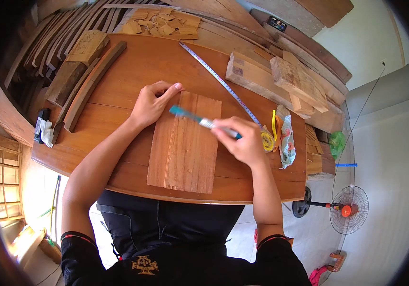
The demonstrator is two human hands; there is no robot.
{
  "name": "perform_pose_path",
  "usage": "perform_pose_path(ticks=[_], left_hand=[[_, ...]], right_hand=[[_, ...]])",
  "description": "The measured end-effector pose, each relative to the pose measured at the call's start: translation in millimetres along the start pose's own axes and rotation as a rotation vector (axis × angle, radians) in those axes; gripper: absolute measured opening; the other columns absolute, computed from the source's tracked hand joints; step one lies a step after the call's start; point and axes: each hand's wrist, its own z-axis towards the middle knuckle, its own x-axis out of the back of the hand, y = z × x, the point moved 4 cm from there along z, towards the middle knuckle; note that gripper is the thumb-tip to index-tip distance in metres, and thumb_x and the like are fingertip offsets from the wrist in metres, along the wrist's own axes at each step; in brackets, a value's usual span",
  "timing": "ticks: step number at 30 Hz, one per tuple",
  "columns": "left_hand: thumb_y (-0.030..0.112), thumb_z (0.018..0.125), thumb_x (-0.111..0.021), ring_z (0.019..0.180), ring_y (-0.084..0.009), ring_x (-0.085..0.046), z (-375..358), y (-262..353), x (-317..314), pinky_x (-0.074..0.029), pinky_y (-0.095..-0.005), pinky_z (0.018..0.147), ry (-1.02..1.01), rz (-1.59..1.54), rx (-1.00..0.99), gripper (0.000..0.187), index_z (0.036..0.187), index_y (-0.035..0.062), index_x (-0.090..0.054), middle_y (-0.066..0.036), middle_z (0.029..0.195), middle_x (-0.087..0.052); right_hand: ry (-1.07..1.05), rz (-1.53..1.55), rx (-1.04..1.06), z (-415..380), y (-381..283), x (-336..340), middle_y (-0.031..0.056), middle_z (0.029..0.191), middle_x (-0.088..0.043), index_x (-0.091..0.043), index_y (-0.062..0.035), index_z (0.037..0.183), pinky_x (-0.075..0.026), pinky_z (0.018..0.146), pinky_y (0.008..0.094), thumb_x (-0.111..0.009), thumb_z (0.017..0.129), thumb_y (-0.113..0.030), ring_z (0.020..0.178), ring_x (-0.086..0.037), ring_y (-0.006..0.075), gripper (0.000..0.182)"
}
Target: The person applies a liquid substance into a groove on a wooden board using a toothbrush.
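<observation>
Fingers [218, 128] of the right hand [245, 138] are closed around the handle of 1 brush [206, 123], which slants across the upper part of the wooden board [192, 148]. Its green bristles [176, 111] point toward the left hand; whether they touch the wood cannot be told. The left hand [153, 104] is at the board's upper left edge, fingers curled and thumb extended; whether it grips the edge is unclear. The board lies flat near the front edge of the counter [142, 62], with 1 lengthwise line on its face.

Beyond the right hand are 1 yellow coil [267, 141], an orange item [277, 126] and a crumpled pale cloth [287, 143], close together. A measuring tape [216, 76] stretches diagonally from the far edge of the counter toward the coil. Thick wooden blocks [257, 76] lie at the right far side, 1 resting on another. On the left side are curved wooden strips [95, 86], a wooden block with a cardboard-coloured piece [87, 47] at its far end, and a black item [42, 124] beside white tissue [46, 133]. Past the far edge, thin wood pieces [164, 24] lie in a pile.
</observation>
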Motion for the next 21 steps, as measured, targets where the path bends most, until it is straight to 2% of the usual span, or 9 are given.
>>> perform_pose_path(ticks=[1, 2, 9, 11, 13, 17, 18, 19, 21], left_hand=[[0.043, 0.108, -0.071, 0.085, -0.0133, -0.062, 0.5, 1.3, -0.4, -0.052, -0.0325, 0.080, -0.004, 0.013, 0.013, 0.045, 0.113, 0.0000, -0.082, -0.009, 0.091, -0.076], [0.043, 0.108, -0.071, 0.085, -0.0132, -0.063, 0.9, 1.5, -1.2, -0.052, -0.0322, 0.080, -0.003, 0.010, 0.005, 0.044, 0.113, 0.0003, -0.082, -0.009, 0.092, -0.076], [0.040, 0.108, -0.071, 0.089, -0.0126, -0.067, 1.2, -2.1, -1.7, -0.054, -0.0313, 0.082, 0.008, -0.037, -0.039, 0.041, 0.115, 0.0011, -0.082, -0.010, 0.097, -0.079], [0.039, 0.108, -0.071, 0.090, -0.0128, -0.068, -0.6, -2.2, -1.6, -0.054, -0.0313, 0.083, 0.002, -0.038, -0.032, 0.041, 0.115, 0.0007, -0.082, -0.010, 0.098, -0.079], [0.038, 0.108, -0.071, 0.090, -0.0131, -0.068, 0.3, -1.1, -1.4, -0.055, -0.0315, 0.084, -0.010, -0.020, -0.005, 0.040, 0.115, 0.0000, -0.082, -0.011, 0.099, -0.079], [0.038, 0.108, -0.071, 0.090, -0.0138, -0.069, 1.3, -4.3, -0.7, -0.055, -0.0317, 0.084, -0.009, -0.005, 0.004, 0.041, 0.115, -0.0005, -0.081, -0.010, 0.099, -0.079], [0.038, 0.108, -0.071, 0.090, -0.0139, -0.069, 0.7, -3.1, -0.8, -0.055, -0.0318, 0.085, -0.007, -0.015, 0.004, 0.041, 0.115, -0.0004, -0.081, -0.010, 0.099, -0.079], [0.039, 0.108, -0.071, 0.090, -0.0140, -0.069, 0.1, -2.0, -0.9, -0.055, -0.0319, 0.085, -0.006, -0.026, 0.003, 0.041, 0.115, -0.0004, -0.081, -0.010, 0.099, -0.079], [0.038, 0.108, -0.071, 0.091, -0.0141, -0.069, 1.2, -1.2, -0.4, -0.055, -0.0320, 0.085, -0.015, -0.004, 0.016, 0.041, 0.115, -0.0004, -0.082, -0.010, 0.099, -0.080]], right_hand=[[0.060, -0.012, -0.089, -0.4, 7.7, 7.1, 0.0086, 0.085, -0.080, -0.080, -0.0031, 0.109, -0.053, 0.063, 0.0299, -0.086, 0.093, -0.007, 0.071, -0.073, 0.0123, 0.017], [0.054, -0.087, -0.277, -2.8, 17.2, 14.2, 0.0111, 0.098, -0.082, -0.080, -0.0071, 0.108, -0.059, 0.068, 0.0327, -0.086, 0.093, -0.014, 0.078, -0.079, 0.0225, 0.018], [-0.281, 0.079, -0.063, -2.9, -13.8, 1.8, 0.0108, 0.100, -0.082, -0.081, -0.0080, 0.111, -0.060, 0.071, 0.0338, -0.085, 0.093, -0.013, 0.082, -0.080, 0.0240, 0.019], [-0.158, 0.081, -0.096, -2.5, -4.6, 9.7, 0.0049, 0.090, -0.081, -0.081, -0.0046, 0.111, -0.052, 0.064, 0.0271, -0.085, 0.095, -0.011, 0.072, -0.069, 0.0085, 0.018], [-0.004, 0.026, -0.300, -3.3, 13.6, 20.6, 0.0034, 0.081, -0.076, -0.080, -0.0033, 0.112, -0.044, 0.059, 0.0254, -0.084, 0.097, -0.011, 0.066, -0.058, 0.0051, 0.017], [-0.090, 0.027, -0.150, -4.7, 2.5, 11.6, 0.0057, 0.087, -0.080, -0.080, -0.0043, 0.112, -0.049, 0.061, 0.0265, -0.083, 0.097, -0.010, 0.069, -0.066, 0.0078, 0.017], [-0.191, 0.074, -0.119, -2.4, -9.9, 7.7, 0.0081, 0.095, -0.082, -0.080, -0.0101, 0.111, -0.059, 0.069, 0.0334, -0.084, 0.096, -0.017, 0.078, -0.079, 0.0213, 0.017], [-0.289, 0.092, -0.083, -3.5, -13.3, 3.2, 0.0085, 0.096, -0.082, -0.080, -0.0102, 0.112, -0.062, 0.074, 0.0348, -0.083, 0.096, -0.018, 0.083, -0.081, 0.0235, 0.018], [-0.240, 0.105, -0.116, -3.1, -8.4, 6.1, 0.0092, 0.093, -0.082, -0.080, -0.0093, 0.111, -0.059, 0.069, 0.0330, -0.083, 0.097, -0.019, 0.078, -0.079, 0.0211, 0.017]])
